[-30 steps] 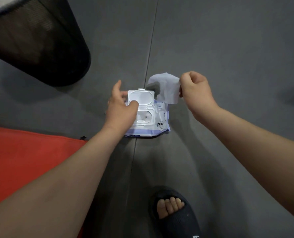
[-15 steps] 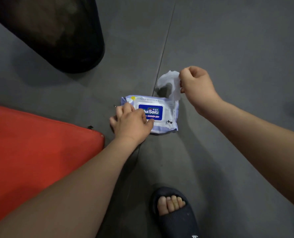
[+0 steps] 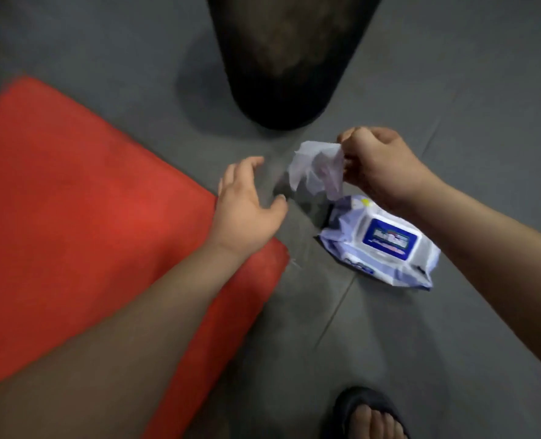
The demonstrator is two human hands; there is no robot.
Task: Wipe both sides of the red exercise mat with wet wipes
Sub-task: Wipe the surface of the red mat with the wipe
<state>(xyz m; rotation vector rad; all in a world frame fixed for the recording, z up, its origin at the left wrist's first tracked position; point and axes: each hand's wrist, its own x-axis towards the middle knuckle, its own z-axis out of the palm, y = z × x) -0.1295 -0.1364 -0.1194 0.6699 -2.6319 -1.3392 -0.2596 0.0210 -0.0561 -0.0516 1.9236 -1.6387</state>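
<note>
At 6 o'clock, bottom edge: dark slipper with bare toes, flat on grey floor. Bare forearms in from 7 and 4 o'clock.

8 to 10 o'clock: red padded exercise mat, flat on floor, rounded near corner pointing toward 3 o'clock, left forearm across it. Only top face visible.

About 4 o'clock of centre: white-and-lilac soft pack of wet wipes, blue label up, lid flap closed, lying on floor near mat corner, not touching it. Thin floor seam running from pack toward 6 o'clock.

Centre: left hand, palm down, grip wide, fingers spread and relaxed, holding nothing. Placed over mat's far edge and the bare floor between mat and wipe. Contact with floor: cannot tell, motion blur.

1 to 2 o'clock of centre: right hand, grip narrow, thumb and fingertips pinching top edge of one white wet wipe. Wipe crumpled, hanging clear of floor, shadow beneath it. Lower tip just beside pack's far end; touching or not, cannot tell.

12 o'clock, farthest: round black mesh waste bin, standing on floor just beyond wipe and right hand.
</note>
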